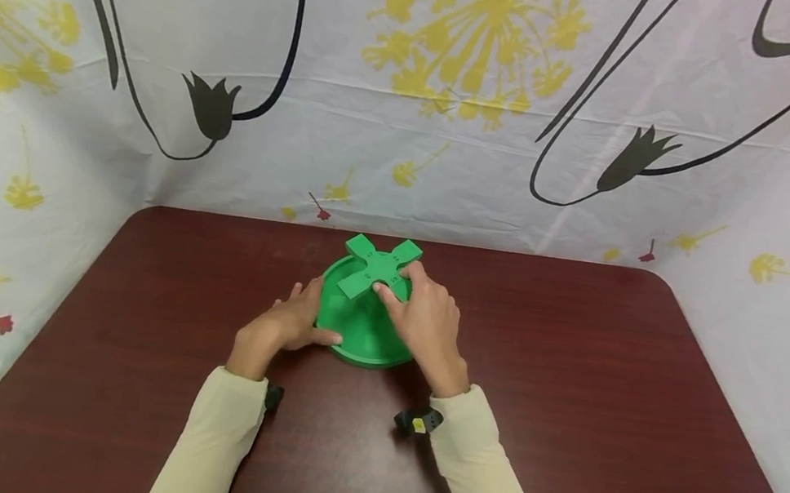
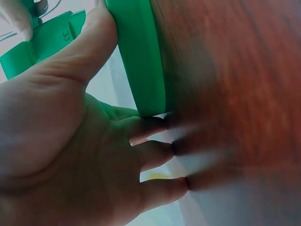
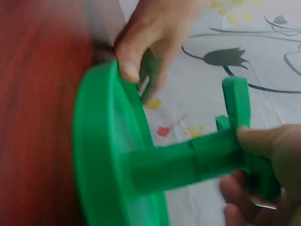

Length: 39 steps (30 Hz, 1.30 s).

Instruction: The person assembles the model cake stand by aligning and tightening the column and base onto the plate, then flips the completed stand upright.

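Note:
A round green base [image 1: 366,329] with a raised rim sits on the table. From its middle rises a thick green post [image 3: 162,170], topped by a four-armed green cross [image 1: 381,266] with small numbers on its arms. My left hand [image 1: 288,320] holds the base at its left side, thumb at the rim and fingers spread low along the outer edge near the tabletop. With thumb and fingers, my right hand [image 1: 427,316] grips the cross by its near right arm. In the right wrist view, the post stretches between base and cross, with a visible seam partway along it.
The dark red-brown wooden table [image 1: 568,399] has rounded far corners. Behind it and along both sides hangs a white cloth [image 1: 406,157] printed with yellow flowers and dark tulips. Black wrist straps [image 1: 418,421] show beside the pale sleeves [image 1: 486,471].

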Motion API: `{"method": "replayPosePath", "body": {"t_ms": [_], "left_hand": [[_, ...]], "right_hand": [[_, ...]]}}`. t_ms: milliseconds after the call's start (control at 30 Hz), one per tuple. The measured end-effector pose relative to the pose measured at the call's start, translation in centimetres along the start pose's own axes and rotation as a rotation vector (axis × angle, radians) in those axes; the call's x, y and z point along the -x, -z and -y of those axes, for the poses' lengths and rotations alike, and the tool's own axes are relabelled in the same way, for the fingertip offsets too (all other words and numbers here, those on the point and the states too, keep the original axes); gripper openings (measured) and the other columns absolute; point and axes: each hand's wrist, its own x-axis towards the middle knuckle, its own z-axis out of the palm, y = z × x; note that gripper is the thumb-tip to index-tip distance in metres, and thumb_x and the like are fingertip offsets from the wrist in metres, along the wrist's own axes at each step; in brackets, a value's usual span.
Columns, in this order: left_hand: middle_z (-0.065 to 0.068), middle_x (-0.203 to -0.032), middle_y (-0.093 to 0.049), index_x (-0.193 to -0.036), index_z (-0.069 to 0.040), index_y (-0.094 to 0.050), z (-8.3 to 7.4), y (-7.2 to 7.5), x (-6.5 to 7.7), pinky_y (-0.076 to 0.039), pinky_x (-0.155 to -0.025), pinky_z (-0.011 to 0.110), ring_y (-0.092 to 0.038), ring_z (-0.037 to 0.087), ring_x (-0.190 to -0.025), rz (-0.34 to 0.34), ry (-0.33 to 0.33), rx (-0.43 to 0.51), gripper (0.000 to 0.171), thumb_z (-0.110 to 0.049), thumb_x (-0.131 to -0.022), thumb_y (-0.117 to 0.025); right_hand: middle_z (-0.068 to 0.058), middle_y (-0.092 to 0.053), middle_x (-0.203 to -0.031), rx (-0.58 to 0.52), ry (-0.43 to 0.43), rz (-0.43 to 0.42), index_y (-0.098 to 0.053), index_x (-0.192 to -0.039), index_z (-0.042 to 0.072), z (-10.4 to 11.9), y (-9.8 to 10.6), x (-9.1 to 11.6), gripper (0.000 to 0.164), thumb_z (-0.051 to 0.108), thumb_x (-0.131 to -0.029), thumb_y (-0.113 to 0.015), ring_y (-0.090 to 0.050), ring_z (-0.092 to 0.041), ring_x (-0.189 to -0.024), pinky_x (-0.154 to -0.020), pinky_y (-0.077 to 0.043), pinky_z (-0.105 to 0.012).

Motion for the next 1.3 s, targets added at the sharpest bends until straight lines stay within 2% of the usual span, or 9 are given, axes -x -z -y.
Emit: {"method": "replayPosePath", "body": {"t_ms": [167,233,333,433,633,800,1000,1167,1300], "left_hand": [[0.019,-0.166,-0.003,-0.159,-0.003,0.005,0.5,0.3,0.0,-0.008,-0.12,0.061,0.003,0.043,-0.152,0.014,-0.065,0.009,0.101,-0.043,-0.096,-0.064],[0.02,-0.166,-0.005,-0.159,-0.003,0.002,0.8,0.7,0.0,-0.009,-0.119,0.062,0.003,0.045,-0.151,0.006,-0.097,0.011,0.097,-0.042,-0.097,-0.063],[0.021,-0.165,-0.006,-0.159,-0.004,-0.001,1.2,1.1,0.0,-0.008,-0.119,0.063,0.004,0.046,-0.15,0.006,-0.139,0.005,0.097,-0.039,-0.096,-0.065],[0.02,-0.166,-0.001,-0.16,-0.007,0.001,1.5,1.3,0.0,-0.006,-0.12,0.062,0.007,0.044,-0.151,0.038,-0.153,-0.021,0.105,-0.036,-0.091,-0.072],[0.018,-0.166,0.001,-0.16,-0.009,0.002,1.1,1.0,-0.4,-0.004,-0.121,0.059,0.006,0.039,-0.152,0.048,-0.135,-0.047,0.111,-0.025,-0.085,-0.079],[0.02,-0.165,-0.005,-0.16,-0.01,-0.008,0.5,1.0,-1.0,-0.011,-0.122,0.055,-0.002,0.039,-0.152,0.027,-0.144,-0.101,0.105,-0.023,-0.085,-0.08],[0.023,-0.163,-0.016,-0.159,-0.01,-0.018,0.7,1.4,-1.6,-0.019,-0.121,0.054,-0.013,0.041,-0.151,0.004,-0.166,-0.182,0.1,-0.023,-0.083,-0.081],[0.022,-0.163,-0.017,-0.159,-0.013,-0.019,1.3,1.7,-1.8,-0.021,-0.12,0.055,-0.014,0.041,-0.151,0.015,-0.18,-0.15,0.1,-0.024,-0.082,-0.082],[0.017,-0.163,-0.022,-0.159,-0.014,-0.02,1.9,1.8,-1.8,-0.029,-0.118,0.051,-0.02,0.036,-0.151,0.027,-0.227,-0.076,0.1,-0.024,-0.082,-0.082]], "right_hand": [[-0.011,-0.068,-0.117,-0.117,0.011,0.364,-0.051,-0.141,0.013,-2.8,3.7,-0.5,0.071,0.052,-0.085,-0.073,-0.068,-0.026,-0.1,-0.081,-0.055,-0.044],[-0.015,-0.058,-0.136,-0.193,0.01,0.468,-0.04,-0.149,0.011,-4.5,4.5,-0.6,0.08,0.042,-0.085,-0.077,-0.061,-0.031,-0.117,-0.092,-0.052,-0.047],[-0.019,-0.037,-0.153,-0.246,0.015,0.538,-0.024,-0.156,0.008,-6.8,4.4,-0.8,0.097,0.028,-0.081,-0.084,-0.045,-0.037,-0.135,-0.103,-0.045,-0.052],[-0.021,-0.022,-0.16,-0.215,0.046,0.57,-0.014,-0.159,0.007,-8.3,3.5,-0.8,0.113,0.022,-0.075,-0.089,-0.029,-0.041,-0.145,-0.111,-0.034,-0.059],[-0.021,-0.019,-0.162,-0.106,0.092,0.65,-0.006,-0.16,0.008,-8.9,1.7,-0.8,0.125,0.031,-0.071,-0.091,-0.016,-0.045,-0.147,-0.112,-0.017,-0.071],[-0.022,-0.026,-0.159,-0.071,0.067,0.602,-0.006,-0.16,0.011,-8.8,1.5,-0.8,0.129,0.028,-0.068,-0.093,-0.021,-0.043,-0.145,-0.112,-0.021,-0.066],[-0.018,-0.034,-0.156,-0.061,0.112,0.549,-0.01,-0.161,0.017,-8.6,1.4,-1.1,0.132,0.028,-0.062,-0.096,-0.029,-0.041,-0.143,-0.112,-0.025,-0.066],[-0.016,-0.033,-0.157,-0.089,0.116,0.546,-0.014,-0.161,0.018,-8.7,1.1,-1.4,0.13,0.027,-0.061,-0.097,-0.028,-0.04,-0.143,-0.113,-0.025,-0.065],[-0.014,-0.035,-0.156,-0.163,0.102,0.563,-0.017,-0.16,0.019,-9.3,1.1,-1.4,0.126,0.027,-0.063,-0.096,-0.031,-0.038,-0.141,-0.111,-0.032,-0.061]]}}
